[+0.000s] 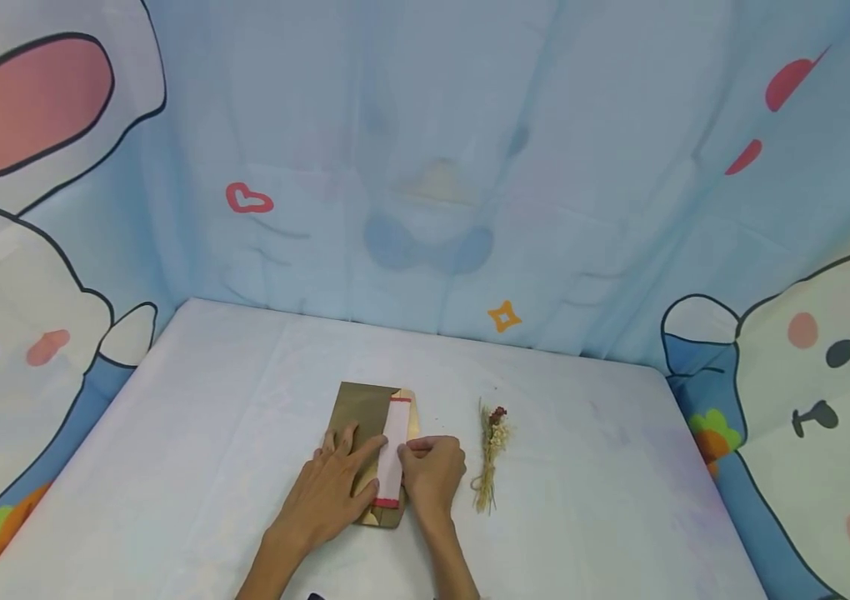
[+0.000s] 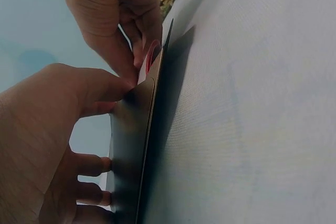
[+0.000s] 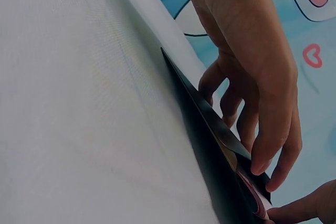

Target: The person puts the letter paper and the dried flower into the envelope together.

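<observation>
A brown folded card [image 1: 362, 403] lies on the white-covered table, with a pale pink paper strip [image 1: 397, 425] along its right part. The strip has red ends and curls up at its near end in the left wrist view. My left hand [image 1: 326, 493] rests spread on the card, its fingertips pressing the card and the strip's left edge. With thumb and forefinger, my right hand [image 1: 434, 473] pinches the strip's right edge; its fingers hide part of that edge. In the right wrist view only a bit of the right hand [image 3: 307, 206] shows, touching the strip.
A small tied bunch of dried flowers [image 1: 492, 454] lies right of the right hand. White cloth covers the table [image 1: 605, 483]. Behind and at both sides hangs a blue curtain [image 1: 305, 108] with cartoon animals. A small dark object [image 1: 316, 597] shows at the bottom edge.
</observation>
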Motion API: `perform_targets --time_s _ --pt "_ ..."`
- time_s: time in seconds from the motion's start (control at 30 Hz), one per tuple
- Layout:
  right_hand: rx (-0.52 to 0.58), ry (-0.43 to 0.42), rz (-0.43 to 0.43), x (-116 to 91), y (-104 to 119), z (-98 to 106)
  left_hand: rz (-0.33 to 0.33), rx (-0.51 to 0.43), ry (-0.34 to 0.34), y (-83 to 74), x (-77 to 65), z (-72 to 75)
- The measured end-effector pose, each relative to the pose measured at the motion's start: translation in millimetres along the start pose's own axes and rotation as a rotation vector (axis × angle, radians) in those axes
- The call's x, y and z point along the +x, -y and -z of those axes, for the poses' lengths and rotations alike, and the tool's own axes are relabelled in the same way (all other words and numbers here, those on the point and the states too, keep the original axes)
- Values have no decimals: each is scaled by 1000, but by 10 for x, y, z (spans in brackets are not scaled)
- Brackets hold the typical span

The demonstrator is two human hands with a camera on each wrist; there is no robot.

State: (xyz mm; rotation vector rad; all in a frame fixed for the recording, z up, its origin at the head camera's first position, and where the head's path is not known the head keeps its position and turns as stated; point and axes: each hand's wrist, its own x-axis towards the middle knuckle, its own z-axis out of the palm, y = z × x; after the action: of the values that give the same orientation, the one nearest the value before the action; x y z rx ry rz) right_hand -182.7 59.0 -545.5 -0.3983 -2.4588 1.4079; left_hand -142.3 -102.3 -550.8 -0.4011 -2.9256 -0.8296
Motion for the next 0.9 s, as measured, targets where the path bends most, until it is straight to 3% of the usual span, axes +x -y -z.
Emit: perform_targets --time_s 0.43,0.7,0.9 --pt "48 28 54 -14 52 -58 -1 -18 6 -5 9 15" --pt "68 -8 240 31 -185 -230 -5 -30 7 10 -17 22" --pt "19 -10 212 -2 -131 -224 7 -20 13 11 -20 11"
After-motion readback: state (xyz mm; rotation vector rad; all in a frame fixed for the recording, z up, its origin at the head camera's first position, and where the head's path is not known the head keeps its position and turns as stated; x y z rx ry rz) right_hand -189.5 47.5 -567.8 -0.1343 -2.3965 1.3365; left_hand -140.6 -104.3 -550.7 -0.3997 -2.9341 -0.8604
